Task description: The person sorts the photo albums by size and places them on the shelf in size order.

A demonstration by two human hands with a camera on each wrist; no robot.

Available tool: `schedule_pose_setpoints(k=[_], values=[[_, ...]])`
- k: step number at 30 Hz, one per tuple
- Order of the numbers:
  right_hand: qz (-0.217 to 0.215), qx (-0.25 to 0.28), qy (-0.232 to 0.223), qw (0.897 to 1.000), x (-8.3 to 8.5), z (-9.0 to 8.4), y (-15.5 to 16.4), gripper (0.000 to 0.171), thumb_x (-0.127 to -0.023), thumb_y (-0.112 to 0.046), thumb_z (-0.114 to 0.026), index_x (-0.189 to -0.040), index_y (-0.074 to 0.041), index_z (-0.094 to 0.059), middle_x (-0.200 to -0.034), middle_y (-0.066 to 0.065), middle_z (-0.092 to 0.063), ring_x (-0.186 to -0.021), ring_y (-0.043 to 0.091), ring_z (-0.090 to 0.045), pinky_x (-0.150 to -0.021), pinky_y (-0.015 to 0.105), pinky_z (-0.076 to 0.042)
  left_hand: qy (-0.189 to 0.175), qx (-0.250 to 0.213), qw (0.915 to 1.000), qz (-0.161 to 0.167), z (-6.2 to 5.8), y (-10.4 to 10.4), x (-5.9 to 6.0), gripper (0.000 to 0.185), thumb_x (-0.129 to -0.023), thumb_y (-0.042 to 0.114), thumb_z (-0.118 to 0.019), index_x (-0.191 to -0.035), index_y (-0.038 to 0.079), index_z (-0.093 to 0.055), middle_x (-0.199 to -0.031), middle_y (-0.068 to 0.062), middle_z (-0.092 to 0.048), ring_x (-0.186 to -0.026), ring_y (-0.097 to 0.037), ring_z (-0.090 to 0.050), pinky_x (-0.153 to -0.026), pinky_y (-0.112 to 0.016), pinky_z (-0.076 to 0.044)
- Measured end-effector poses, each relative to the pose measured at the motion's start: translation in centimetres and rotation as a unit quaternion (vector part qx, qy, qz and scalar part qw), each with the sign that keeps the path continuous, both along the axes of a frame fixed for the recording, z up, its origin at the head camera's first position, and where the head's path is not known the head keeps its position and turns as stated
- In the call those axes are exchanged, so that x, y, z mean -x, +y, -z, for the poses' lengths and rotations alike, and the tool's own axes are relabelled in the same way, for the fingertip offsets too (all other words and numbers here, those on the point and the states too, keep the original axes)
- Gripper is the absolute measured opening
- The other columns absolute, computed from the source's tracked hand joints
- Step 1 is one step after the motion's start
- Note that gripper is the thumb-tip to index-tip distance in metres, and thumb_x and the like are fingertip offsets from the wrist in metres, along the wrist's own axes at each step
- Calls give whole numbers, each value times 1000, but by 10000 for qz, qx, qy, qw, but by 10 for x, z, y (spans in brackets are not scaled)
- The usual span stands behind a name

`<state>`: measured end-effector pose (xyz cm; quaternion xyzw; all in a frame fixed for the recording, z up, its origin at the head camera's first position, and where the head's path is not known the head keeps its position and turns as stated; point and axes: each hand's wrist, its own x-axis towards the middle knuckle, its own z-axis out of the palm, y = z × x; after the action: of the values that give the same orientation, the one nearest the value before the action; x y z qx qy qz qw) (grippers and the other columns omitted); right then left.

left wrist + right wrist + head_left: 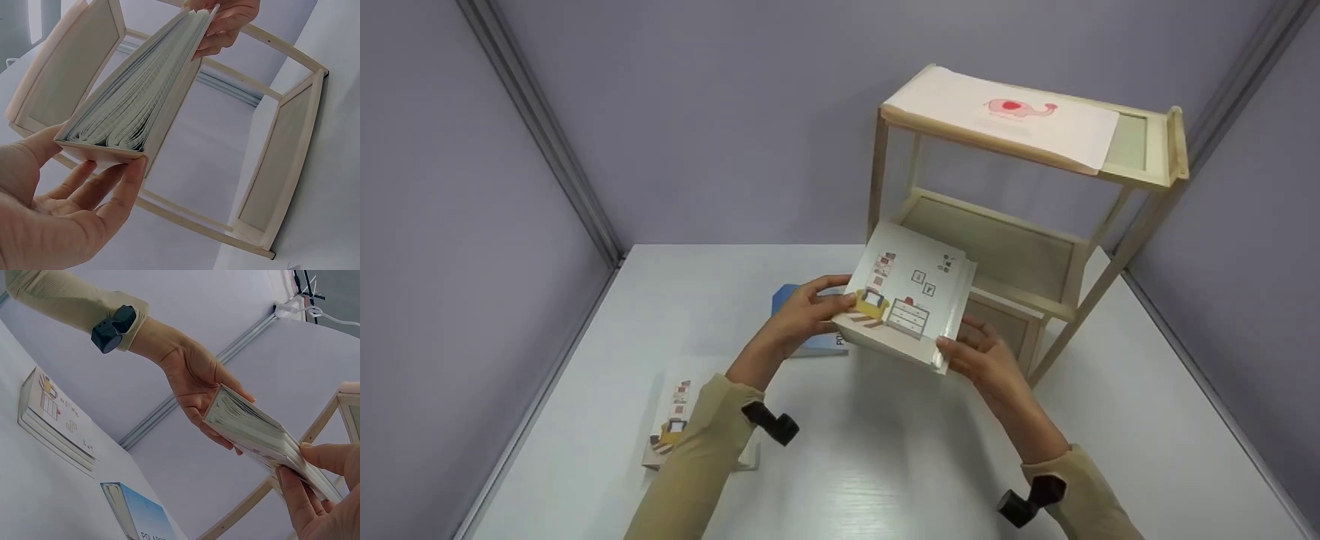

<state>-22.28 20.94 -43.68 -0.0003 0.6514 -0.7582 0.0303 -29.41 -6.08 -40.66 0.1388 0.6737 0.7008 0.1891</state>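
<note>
A white photo album (915, 292) with a drawn yellow armchair and dresser on its cover is held tilted above the table, in front of a wooden rack. My left hand (802, 315) pinches it at the spine side, thumb on the cover and fingers beneath. On the opposite edge, my right hand (986, 364) grips the covers between thumb and fingers. The left wrist view shows its stacked pages (135, 90) edge-on, slightly fanned between the covers. Behind the left hand lies a blue album (817, 346), partly covered; its lettering is only partly readable.
The wooden rack (877, 172) stands at the right, with a middle shelf (997, 240) and a lower one. A white sheet with a pink elephant (1016, 109) covers much of its top. Another white album (53, 419) lies on the table, partly behind the left sleeve in the head view.
</note>
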Motion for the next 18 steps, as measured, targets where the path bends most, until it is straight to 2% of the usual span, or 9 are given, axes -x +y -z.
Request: schedule_pose_setpoints(k=[10, 18], values=[[-22, 101, -85, 9999, 3, -3, 0, 64, -86, -6, -65, -136, -3, -26, -109, 12, -56, -91, 19, -63, -78, 31, -53, -375, -123, 9992, 35, -2, -1, 7, 54, -85, 24, -69, -134, 17, -47, -122, -15, -57, -104, -23, -61, -86, -37, -52], [1, 34, -86, 10000, 3, -4, 2, 63, -86, -8, -65, -135, -3, -25, -116, 13, -53, -96, 18, -62, -83, 32, -52, -471, -204, 9987, -51, -2, 2, 10, 56, -84, 23, -70, -135, 18, -46, -124, -15, -55, -105, -24, -61, -85, -36, -52]])
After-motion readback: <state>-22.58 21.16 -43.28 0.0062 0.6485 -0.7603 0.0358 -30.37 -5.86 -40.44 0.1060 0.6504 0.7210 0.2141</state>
